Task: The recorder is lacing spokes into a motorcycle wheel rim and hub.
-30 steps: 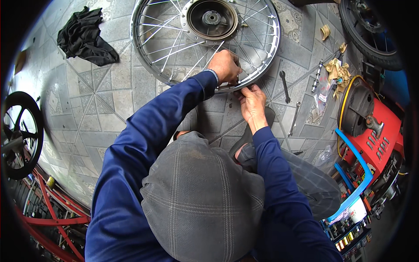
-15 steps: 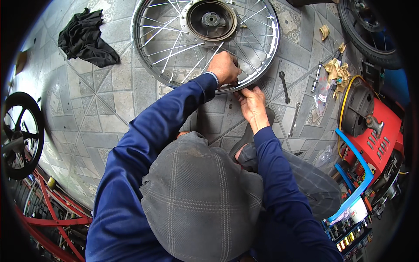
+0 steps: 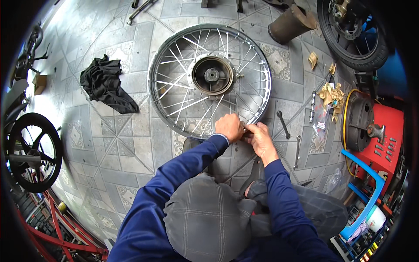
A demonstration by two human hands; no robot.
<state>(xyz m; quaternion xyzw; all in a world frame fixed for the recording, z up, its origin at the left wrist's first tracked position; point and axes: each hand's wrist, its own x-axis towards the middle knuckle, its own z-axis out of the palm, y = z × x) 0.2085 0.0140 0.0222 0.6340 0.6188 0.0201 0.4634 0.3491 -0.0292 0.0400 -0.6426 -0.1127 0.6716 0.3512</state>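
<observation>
A spoked wheel lies flat on the tiled floor, with a silver rim (image 3: 151, 83), thin spokes and a dark-centred metal hub (image 3: 212, 75). Both hands meet at the rim's near right edge. My left hand (image 3: 228, 126) is closed there, knuckles up, its fingertips hidden. Beside it, my right hand (image 3: 261, 139) pinches with thumb and fingers close to the left one. Whatever sits between the fingers is too small or covered to make out. Right of the wheel lie an open-ended wrench (image 3: 283, 125) and a slimmer spanner (image 3: 297, 152).
A black cloth (image 3: 107, 85) lies left of the wheel. At the right are an axle (image 3: 313, 106), crumpled brown paper (image 3: 332, 95) and a red metal case (image 3: 387, 146). A rusty cylinder (image 3: 290, 25) stands far right, near a tyred wheel (image 3: 369, 54). A black wheel (image 3: 56, 153) is at left.
The view has shifted, so the wheel sits lower in the picture. My left hand has come from among the spokes to the near rim, and is now against my right hand.
</observation>
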